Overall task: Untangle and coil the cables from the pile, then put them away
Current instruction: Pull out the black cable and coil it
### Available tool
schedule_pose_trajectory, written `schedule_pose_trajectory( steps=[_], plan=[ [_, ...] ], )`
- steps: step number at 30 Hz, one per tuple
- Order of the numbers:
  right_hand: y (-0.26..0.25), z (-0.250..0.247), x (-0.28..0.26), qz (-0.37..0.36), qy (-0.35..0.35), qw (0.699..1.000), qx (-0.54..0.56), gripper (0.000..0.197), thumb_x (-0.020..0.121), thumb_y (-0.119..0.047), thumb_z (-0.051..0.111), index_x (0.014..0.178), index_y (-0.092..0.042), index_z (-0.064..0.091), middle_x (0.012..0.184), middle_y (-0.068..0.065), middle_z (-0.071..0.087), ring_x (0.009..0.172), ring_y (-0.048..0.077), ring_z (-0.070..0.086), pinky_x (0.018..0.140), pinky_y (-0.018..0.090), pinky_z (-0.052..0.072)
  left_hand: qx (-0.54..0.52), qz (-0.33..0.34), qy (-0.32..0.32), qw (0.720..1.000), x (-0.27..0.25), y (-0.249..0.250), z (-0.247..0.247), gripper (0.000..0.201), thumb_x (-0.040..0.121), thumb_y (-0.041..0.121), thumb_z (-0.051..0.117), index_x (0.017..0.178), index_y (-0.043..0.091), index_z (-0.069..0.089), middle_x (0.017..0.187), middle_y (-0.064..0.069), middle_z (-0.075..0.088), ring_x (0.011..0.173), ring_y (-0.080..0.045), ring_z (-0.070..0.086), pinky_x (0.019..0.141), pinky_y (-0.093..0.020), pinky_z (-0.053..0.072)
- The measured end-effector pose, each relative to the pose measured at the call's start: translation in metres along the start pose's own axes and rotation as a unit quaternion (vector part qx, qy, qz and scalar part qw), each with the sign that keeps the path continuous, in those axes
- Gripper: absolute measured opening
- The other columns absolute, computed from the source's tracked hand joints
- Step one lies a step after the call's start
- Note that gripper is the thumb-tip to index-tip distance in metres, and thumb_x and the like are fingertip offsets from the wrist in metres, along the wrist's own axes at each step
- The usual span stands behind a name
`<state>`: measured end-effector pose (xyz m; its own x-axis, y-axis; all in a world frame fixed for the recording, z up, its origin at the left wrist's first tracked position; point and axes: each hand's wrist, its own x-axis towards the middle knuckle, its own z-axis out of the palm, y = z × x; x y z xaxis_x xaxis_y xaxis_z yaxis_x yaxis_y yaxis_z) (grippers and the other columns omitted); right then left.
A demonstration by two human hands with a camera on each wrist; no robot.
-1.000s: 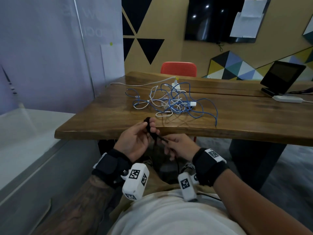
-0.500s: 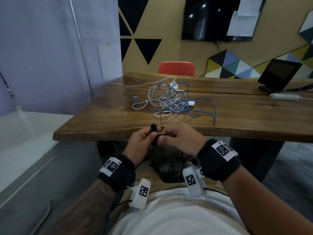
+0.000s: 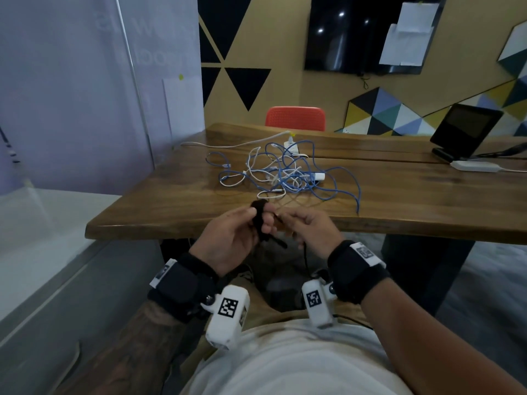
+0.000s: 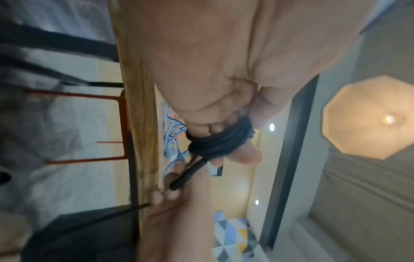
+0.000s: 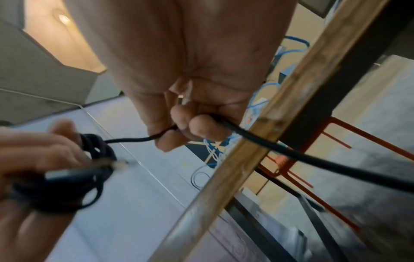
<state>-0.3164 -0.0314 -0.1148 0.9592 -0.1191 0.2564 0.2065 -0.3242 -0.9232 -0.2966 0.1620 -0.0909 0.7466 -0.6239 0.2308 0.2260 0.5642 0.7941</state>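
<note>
Left hand grips the black cable coil (plug end toward the right hand, which pinches the strand), before the table edge.

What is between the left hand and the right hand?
A short stretch of black cable runs from the coil in the left hand to the right hand, seen in the right wrist view.

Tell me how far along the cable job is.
Done: nothing shows as put away. In hand: the left hand holds a black cable coiled round its fingers, while the right hand grips the loose run and feeds it in. Left: the blue and white pile on the table looks untouched, still tangled.
</note>
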Motion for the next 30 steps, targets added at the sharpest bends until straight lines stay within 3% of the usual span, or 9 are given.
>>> schedule_pose_trajectory(
  steps=[3, 6, 9, 14, 17, 21, 24, 27, 30],
  plan=[
    [0.006, 0.013, -0.012, 0.068, -0.100, 0.992, 0.028, 0.016, 0.101, -0.014, 0.056, 0.095, -0.018, 0.069, 0.057, -0.004, 0.060, 0.041, 0.006, 0.040, 0.040, 0.021, 0.043, -0.076, 0.045, 0.030, 0.996, 0.003, 0.007, -0.007, 0.029, 0.093, 0.008, 0.040, 0.112, -0.006, 0.056, 0.084, -0.009, 0.062, 0.073, -0.016, 0.060, 0.085, -0.030, 0.052],
    [0.000, 0.021, -0.022, 0.088, -0.212, 0.973, -0.025, 0.017, 0.102, -0.021, 0.055, 0.098, -0.018, 0.072, 0.058, -0.001, 0.060, 0.042, 0.009, 0.044, 0.047, 0.024, 0.048, -0.088, 0.077, 0.108, 0.987, 0.007, 0.005, -0.020, 0.025, 0.100, 0.007, 0.035, 0.109, -0.003, 0.057, 0.088, -0.009, 0.064, 0.076, -0.016, 0.065, 0.086, -0.029, 0.054],
    [-0.020, 0.020, -0.028, 0.075, -0.236, 0.961, -0.121, 0.024, 0.101, -0.031, 0.057, 0.093, -0.016, 0.074, 0.054, -0.006, 0.057, 0.045, 0.011, 0.048, 0.052, 0.025, 0.046, -0.025, 0.096, 0.173, 0.980, 0.008, -0.002, -0.033, 0.026, 0.103, 0.006, 0.035, 0.107, -0.001, 0.059, 0.092, -0.011, 0.065, 0.081, -0.016, 0.068, 0.085, -0.027, 0.057],
    [-0.049, 0.012, -0.028, -0.061, -0.124, 0.968, -0.208, 0.018, 0.093, -0.031, 0.068, 0.083, -0.016, 0.071, 0.055, -0.014, 0.058, 0.051, -0.001, 0.050, 0.052, 0.013, 0.040, 0.168, 0.083, 0.161, 0.969, 0.003, -0.011, -0.042, 0.023, 0.102, 0.005, 0.042, 0.109, 0.003, 0.063, 0.090, -0.010, 0.070, 0.083, -0.018, 0.068, 0.080, -0.029, 0.057],
    [-0.055, 0.004, -0.024, -0.128, -0.054, 0.965, -0.222, 0.013, 0.089, -0.028, 0.071, 0.079, -0.019, 0.071, 0.068, -0.005, 0.066, 0.062, 0.003, 0.056, 0.062, 0.024, 0.047, 0.242, 0.058, 0.087, 0.965, 0.002, -0.019, -0.037, 0.021, 0.100, 0.008, 0.047, 0.108, -0.001, 0.064, 0.088, -0.013, 0.068, 0.077, -0.021, 0.064, 0.081, -0.033, 0.052],
    [-0.049, -0.012, -0.017, -0.155, 0.011, 0.969, -0.194, 0.008, 0.085, -0.033, 0.074, 0.082, -0.026, 0.074, 0.077, -0.007, 0.070, 0.075, 0.011, 0.065, 0.073, 0.040, 0.056, 0.237, 0.010, 0.013, 0.971, 0.003, -0.024, -0.021, 0.035, 0.092, 0.023, 0.048, 0.103, -0.006, 0.064, 0.077, -0.015, 0.063, 0.069, -0.024, 0.055, 0.068, -0.029, 0.048],
    [-0.043, -0.017, -0.014, -0.165, 0.027, 0.971, -0.169, 0.004, 0.084, -0.031, 0.078, 0.086, -0.028, 0.076, 0.085, -0.009, 0.070, 0.083, 0.009, 0.066, 0.079, 0.039, 0.056, 0.276, -0.017, -0.032, 0.961, 0.002, -0.023, -0.018, 0.027, 0.091, 0.022, 0.050, 0.098, 0.001, 0.064, 0.074, -0.011, 0.059, 0.068, -0.020, 0.052, 0.063, -0.026, 0.044],
    [-0.036, -0.015, -0.011, -0.172, 0.033, 0.974, -0.144, 0.003, 0.086, -0.029, 0.077, 0.089, -0.027, 0.077, 0.087, -0.010, 0.070, 0.088, 0.008, 0.066, 0.081, 0.030, 0.054, 0.231, -0.051, -0.063, 0.970, 0.000, -0.018, -0.017, 0.022, 0.092, 0.020, 0.049, 0.096, 0.002, 0.062, 0.068, -0.004, 0.054, 0.061, -0.013, 0.048, 0.065, -0.024, 0.047],
    [-0.027, -0.014, -0.007, -0.153, 0.022, 0.983, -0.102, 0.010, 0.094, -0.027, 0.069, 0.094, -0.022, 0.077, 0.085, -0.013, 0.071, 0.085, 0.002, 0.064, 0.078, 0.020, 0.049, 0.051, -0.070, -0.040, 0.995, -0.002, -0.006, -0.015, 0.019, 0.093, 0.017, 0.050, 0.091, 0.004, 0.063, 0.063, 0.000, 0.047, 0.053, -0.010, 0.042, 0.067, -0.027, 0.051]
  ],
)
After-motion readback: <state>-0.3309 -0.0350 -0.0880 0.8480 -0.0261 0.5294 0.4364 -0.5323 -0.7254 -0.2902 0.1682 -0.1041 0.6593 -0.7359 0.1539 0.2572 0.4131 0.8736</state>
